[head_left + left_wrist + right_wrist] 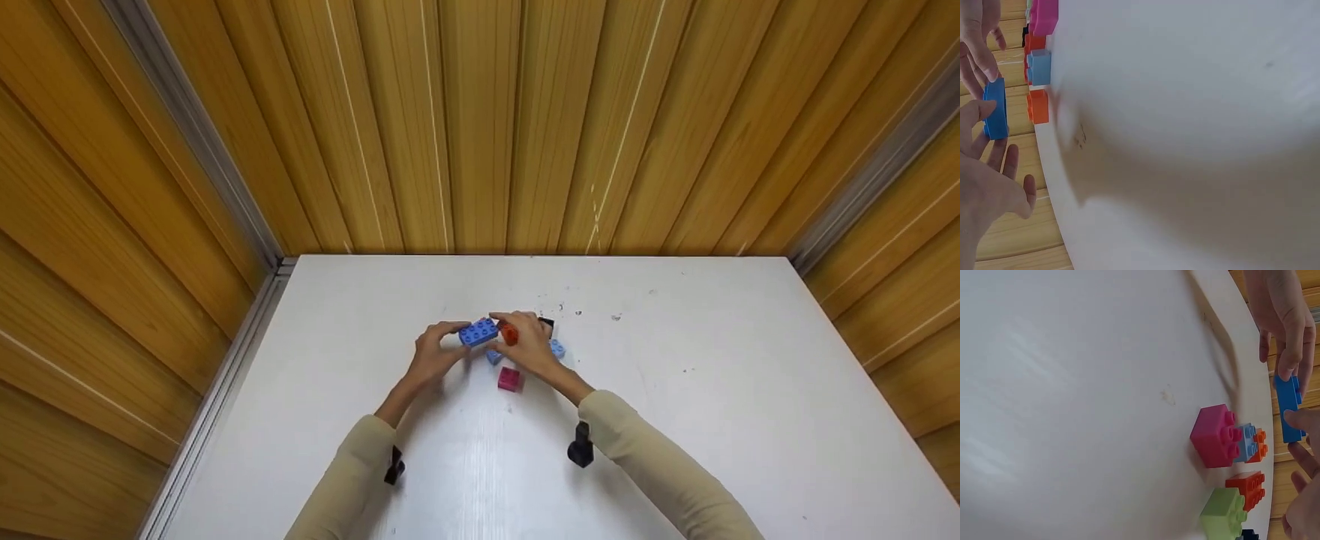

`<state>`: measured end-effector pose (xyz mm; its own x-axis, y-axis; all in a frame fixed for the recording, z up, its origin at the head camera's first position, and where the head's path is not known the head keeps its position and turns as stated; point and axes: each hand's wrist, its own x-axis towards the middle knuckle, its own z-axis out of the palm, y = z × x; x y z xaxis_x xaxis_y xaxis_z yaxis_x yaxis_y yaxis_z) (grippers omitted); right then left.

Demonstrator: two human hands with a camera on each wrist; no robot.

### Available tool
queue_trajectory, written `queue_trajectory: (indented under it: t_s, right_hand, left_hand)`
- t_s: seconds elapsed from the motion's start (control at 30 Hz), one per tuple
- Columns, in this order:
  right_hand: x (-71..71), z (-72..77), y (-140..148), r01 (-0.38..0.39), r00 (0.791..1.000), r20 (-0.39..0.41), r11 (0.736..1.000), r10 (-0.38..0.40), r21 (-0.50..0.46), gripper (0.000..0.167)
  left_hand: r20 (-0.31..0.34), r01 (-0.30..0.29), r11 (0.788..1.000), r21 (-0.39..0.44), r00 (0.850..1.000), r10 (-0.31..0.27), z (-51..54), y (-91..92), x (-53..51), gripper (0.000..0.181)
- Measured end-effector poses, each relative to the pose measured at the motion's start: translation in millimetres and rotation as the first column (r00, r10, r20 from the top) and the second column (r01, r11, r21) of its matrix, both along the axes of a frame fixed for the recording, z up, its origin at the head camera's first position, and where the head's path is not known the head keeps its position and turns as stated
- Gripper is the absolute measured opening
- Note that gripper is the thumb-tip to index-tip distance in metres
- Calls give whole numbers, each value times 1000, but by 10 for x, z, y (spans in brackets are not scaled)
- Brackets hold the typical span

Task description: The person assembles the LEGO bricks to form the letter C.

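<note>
Step in hand, as you're judging it?

Handling, I'm guessing: two hands are lifting one brick studs-up, and I'm seeing nothing joined to it.

Where's everything lying around the pink brick (508, 379), left to right?

Left of it and slightly beyond, the left hand (435, 354) is pinching one end of the blue brick (478, 332), opening only as wide as the brick. The blue brick is hanging beyond the pink brick, a little left, above the table (337, 420) and between both hands. Just beyond the pink brick, a pale blue brick (1247, 441) is standing.

And the right hand (529, 345)?

Beyond the pink brick and slightly right, it's pinching the other end, thumb and fingers partly spread. Right of the pink brick, a green brick (1221, 516) is standing.

What's the next move calling for?

One firm grip, I'm thinking, before either hand is easing off.
</note>
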<state>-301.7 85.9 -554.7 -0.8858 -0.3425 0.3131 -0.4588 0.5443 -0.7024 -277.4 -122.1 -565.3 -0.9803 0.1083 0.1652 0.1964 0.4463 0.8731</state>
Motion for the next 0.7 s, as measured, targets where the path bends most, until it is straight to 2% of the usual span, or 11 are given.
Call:
queue_trajectory:
  t_s: [0.17, 0.4, 0.6, 0.7]
  right_hand:
    - [78, -27, 174, 4, 1000, 16, 999, -5, 41, 52]
    - [153, -7, 345, -33, 999, 20, 999, 33, 26, 49]
    - [288, -44, 474, -85, 996, -20, 993, 87, 77, 45]
    - [388, -65, 532, -88, 996, -30, 994, 90, 61, 43]
  left_hand:
    - [-22, 88, 996, 12, 996, -87, -8, 87, 57, 41]
    - [-113, 199, 980, 12, 974, -196, -13, 166, 80, 41]
    - [-137, 251, 968, -22, 958, -252, -38, 217, 159, 39]
    - [-129, 267, 963, -41, 954, -270, -39, 239, 230, 38]
